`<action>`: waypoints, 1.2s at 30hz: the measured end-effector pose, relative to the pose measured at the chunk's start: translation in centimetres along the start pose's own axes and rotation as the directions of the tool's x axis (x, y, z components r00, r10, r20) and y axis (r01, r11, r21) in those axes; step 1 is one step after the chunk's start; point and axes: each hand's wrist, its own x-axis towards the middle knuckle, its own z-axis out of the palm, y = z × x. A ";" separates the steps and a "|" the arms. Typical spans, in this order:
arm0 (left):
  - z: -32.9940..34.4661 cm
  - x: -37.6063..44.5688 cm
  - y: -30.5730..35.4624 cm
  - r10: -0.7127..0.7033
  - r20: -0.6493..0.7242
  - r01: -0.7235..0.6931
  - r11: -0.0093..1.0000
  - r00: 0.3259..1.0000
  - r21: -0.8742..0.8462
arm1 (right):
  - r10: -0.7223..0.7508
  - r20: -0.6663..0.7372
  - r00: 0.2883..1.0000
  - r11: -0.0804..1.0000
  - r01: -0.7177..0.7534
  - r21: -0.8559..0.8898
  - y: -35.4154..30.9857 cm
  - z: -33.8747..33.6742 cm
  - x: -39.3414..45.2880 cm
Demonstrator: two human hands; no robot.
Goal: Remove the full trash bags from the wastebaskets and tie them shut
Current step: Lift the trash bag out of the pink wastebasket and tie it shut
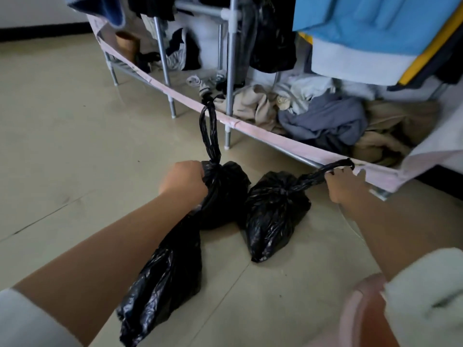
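Two tied black trash bags sit side by side on the tiled floor. My left hand is closed around the knotted neck of the left trash bag, and its long handle loop sticks up past my fist. A third black bag hangs under my left forearm; how it is held is hidden. The right trash bag lies on its side. Its twisted handle stretches to my right hand, which pinches it. A pink wastebasket rim shows at the bottom right.
A metal clothes rack with a pink fabric edge runs just behind the bags. Piled clothes lie on its bottom shelf and garments hang above. Beige floor tiles stretch out to the left.
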 end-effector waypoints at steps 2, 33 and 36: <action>0.4 0.4 0.7 0.003 0.027 -0.006 0.995 1.000 0.102 | 0.013 -0.034 0.999 0.999 -0.014 -0.044 0.3 1.0 0.7; -1.6 7.0 -10.8 -0.092 0.009 0.092 0.995 0.996 0.037 | -0.074 -0.136 0.988 0.228 0.150 0.962 -21.1 -14.3 7.7; -1.6 7.4 -12.1 -0.087 0.021 0.087 0.996 0.996 0.022 | -0.092 -0.137 0.986 0.304 0.159 0.939 -22.7 -15.8 8.8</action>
